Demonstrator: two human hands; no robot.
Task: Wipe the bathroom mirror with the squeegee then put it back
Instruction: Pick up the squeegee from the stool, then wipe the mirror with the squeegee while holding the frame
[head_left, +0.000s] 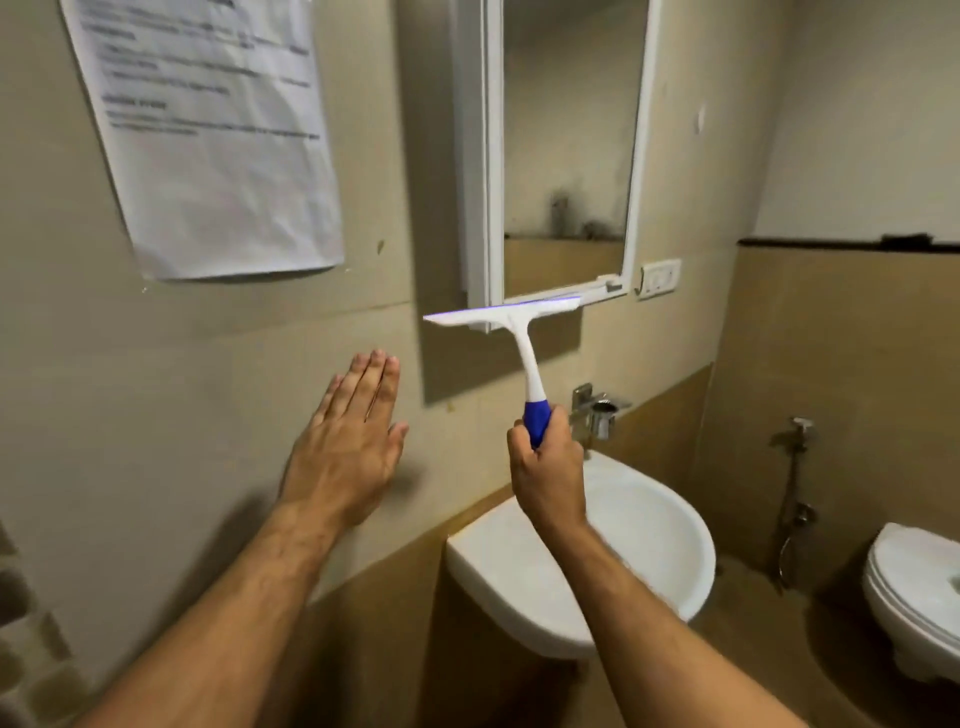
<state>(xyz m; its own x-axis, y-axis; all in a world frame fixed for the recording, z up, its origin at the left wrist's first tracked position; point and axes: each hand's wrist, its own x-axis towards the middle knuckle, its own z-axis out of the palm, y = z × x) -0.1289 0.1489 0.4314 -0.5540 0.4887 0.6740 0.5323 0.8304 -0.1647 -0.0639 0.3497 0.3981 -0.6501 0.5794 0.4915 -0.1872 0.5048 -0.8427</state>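
A white squeegee (511, 317) with a blue grip is held upright, its blade level with the bottom edge of the white-framed mirror (569, 135) on the wall. My right hand (545, 467) grips the blue handle from below. My left hand (348, 441) is flat with straight fingers against the beige wall tile, left of the mirror, holding nothing. The lower part of the mirror glass shows dark smudges.
A white washbasin (665, 561) sits below the mirror with a chrome tap (597, 413) behind my right hand. A paper notice (208, 130) hangs on the wall at upper left. A switch plate (660, 278), a hand spray (795, 467) and a toilet (914, 597) are to the right.
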